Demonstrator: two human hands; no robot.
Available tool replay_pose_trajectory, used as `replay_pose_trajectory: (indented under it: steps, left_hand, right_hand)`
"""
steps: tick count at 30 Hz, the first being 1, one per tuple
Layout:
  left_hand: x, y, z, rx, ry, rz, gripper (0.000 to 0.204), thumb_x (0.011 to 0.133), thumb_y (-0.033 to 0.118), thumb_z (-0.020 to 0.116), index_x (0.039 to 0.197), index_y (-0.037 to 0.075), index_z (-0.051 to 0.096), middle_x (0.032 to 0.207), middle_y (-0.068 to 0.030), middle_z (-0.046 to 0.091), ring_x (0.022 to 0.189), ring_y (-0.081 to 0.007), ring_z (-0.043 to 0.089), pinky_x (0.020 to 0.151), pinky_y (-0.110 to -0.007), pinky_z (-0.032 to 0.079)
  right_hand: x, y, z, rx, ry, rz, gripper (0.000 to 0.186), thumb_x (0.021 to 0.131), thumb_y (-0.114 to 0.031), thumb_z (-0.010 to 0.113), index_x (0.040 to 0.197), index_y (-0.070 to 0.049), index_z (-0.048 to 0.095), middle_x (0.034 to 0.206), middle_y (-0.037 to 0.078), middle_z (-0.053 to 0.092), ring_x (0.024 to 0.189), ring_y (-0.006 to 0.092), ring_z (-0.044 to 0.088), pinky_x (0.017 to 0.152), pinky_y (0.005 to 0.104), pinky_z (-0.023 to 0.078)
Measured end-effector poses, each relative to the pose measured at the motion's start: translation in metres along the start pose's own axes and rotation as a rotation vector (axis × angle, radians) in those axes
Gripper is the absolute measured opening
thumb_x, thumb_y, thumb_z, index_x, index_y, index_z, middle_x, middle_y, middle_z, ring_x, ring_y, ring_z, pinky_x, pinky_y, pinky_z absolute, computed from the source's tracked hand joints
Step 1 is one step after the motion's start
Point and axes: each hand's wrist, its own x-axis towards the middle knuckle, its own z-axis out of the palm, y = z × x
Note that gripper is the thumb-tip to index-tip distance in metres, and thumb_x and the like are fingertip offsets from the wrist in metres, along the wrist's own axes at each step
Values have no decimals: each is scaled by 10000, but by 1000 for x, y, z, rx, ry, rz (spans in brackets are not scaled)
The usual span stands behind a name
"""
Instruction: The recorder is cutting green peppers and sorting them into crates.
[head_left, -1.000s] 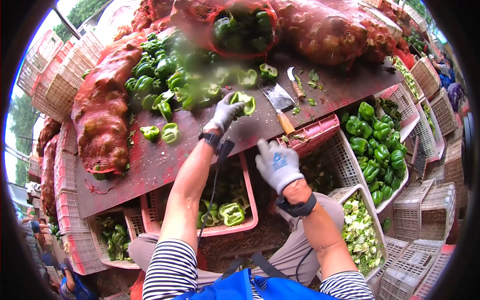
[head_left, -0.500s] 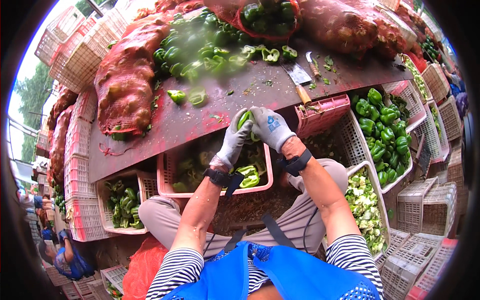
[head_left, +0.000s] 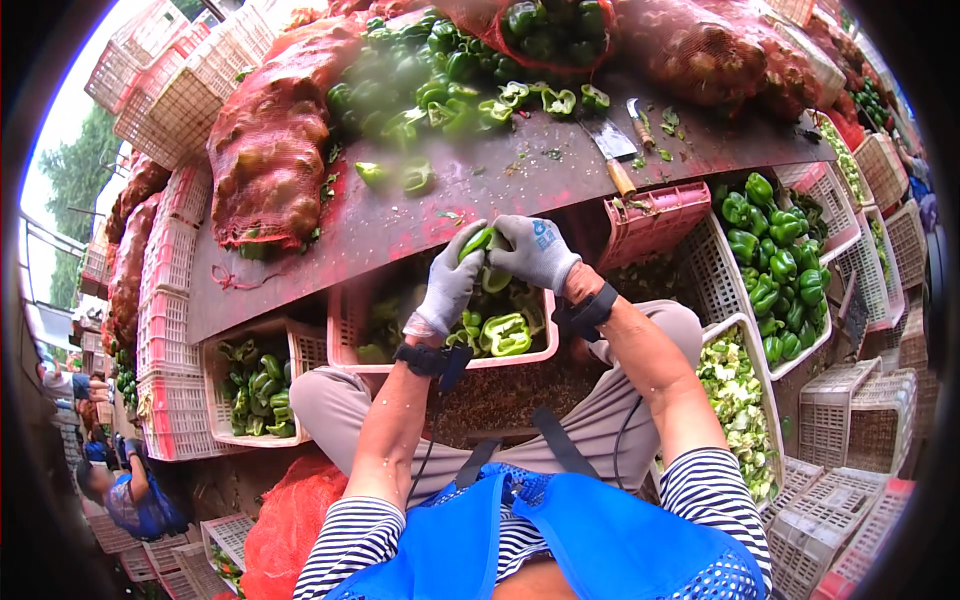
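My left hand point(head_left: 452, 280), in a grey work glove, is closed around a piece of green pepper point(head_left: 477, 243) above the crate in front of me. Close beside it, my right hand point(head_left: 535, 252), gloved alike, has its fingers bent in toward the pepper; what they grip is hidden. Just under the hands shows another green pepper piece point(head_left: 496, 279); I cannot tell whether it hangs free or lies on the heap. In the pink-rimmed crate point(head_left: 440, 368), partly under the table edge, lie cut green peppers, with a bright open half point(head_left: 508, 335) at the right.
A cleaver point(head_left: 612, 150) and a small knife point(head_left: 640, 124) lie on the dark table point(head_left: 300, 280). Whole peppers are heaped behind. Red mesh sacks point(head_left: 272, 140) stand at the back. Crates of peppers point(head_left: 775, 265) and pale trimmings point(head_left: 735, 400) are at right, more peppers at left.
My hands have moved slightly apart at the fingers, and a pepper piece now shows below them. The view has shifted a little, so the table and crates sit farther right.
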Motion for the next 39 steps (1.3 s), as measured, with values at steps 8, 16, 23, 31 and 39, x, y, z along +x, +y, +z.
replay_pose_trajectory:
  steps: [8,16,23,31,39]
  left_hand:
    - [-12,-51,-20,-480,-170,-142,450,958,42,523,1396,-21,603,1253,-62,688,1100,-140,662,974,-297,539]
    - [0,-82,-28,988,-18,-120,525,902,371,718,1389,193,632,1411,-163,602,1271,-392,602,1029,-514,508]
    - [14,-179,-43,1247,-339,-206,727,908,615,661,1530,256,545,1476,-219,569,1350,-444,540,1104,-595,425]
    - [67,-201,-90,1114,-512,-330,672,922,611,649,1496,270,569,1291,-213,700,1147,-402,688,968,-527,549]
    - [100,-138,-94,963,-427,-328,597,977,574,604,1431,187,615,1366,-224,647,1163,-405,670,967,-519,535]
  right_hand:
    - [-5,7,34,1203,-290,274,129,970,-183,695,951,-56,676,819,-75,622,676,36,551,589,214,432]
    - [11,64,-19,1757,-178,307,290,995,-316,605,1196,-108,627,912,34,675,764,152,657,621,307,513]
    - [120,216,-71,913,249,693,207,1004,-327,706,1033,-129,655,788,30,693,537,113,593,453,272,441]
    - [305,326,-100,-578,89,677,436,935,-300,663,1356,-190,681,1329,168,709,1261,357,667,1043,488,548]
    - [317,285,-29,-638,62,330,410,896,-198,672,1303,-247,665,1260,213,633,1034,438,716,825,500,604]
